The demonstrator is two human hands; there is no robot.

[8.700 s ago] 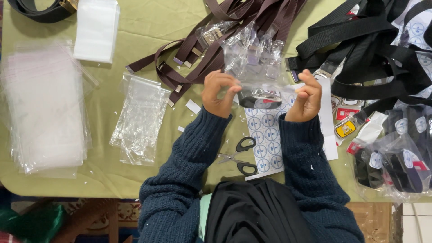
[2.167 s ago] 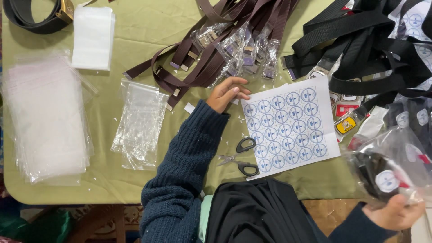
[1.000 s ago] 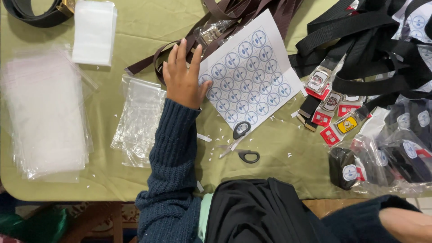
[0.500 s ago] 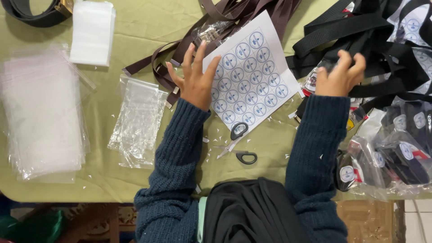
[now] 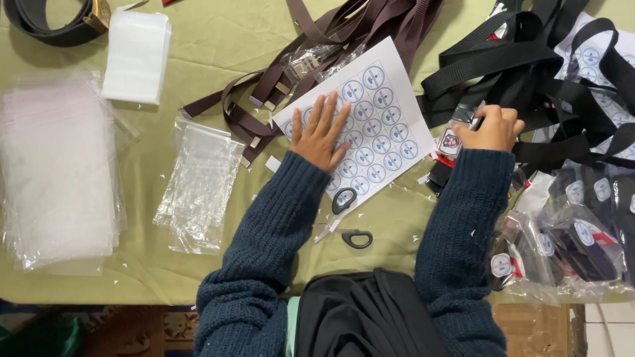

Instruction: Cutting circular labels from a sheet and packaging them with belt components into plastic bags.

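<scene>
The left hand [image 5: 322,135] is pressing flat, fingers spread, on the sticker sheet [image 5: 370,132], while at its three o'clock the right hand [image 5: 491,129] is pinching a black belt's buckle [image 5: 452,141] beside the sheet's right edge.

Table: a table [image 5: 198,59] covered with an olive-green cloth fills most of the view; its near edge runs along the bottom.
Floor, left: below the table edge a patterned rug in brown and cream [image 5: 165,327], with a green fabric shape [image 5: 40,337] at the corner.
Floor, right: pale tiles [image 5: 612,330] beside a brown wooden surface [image 5: 536,327].
Light: even, soft, with faint shadows.
</scene>
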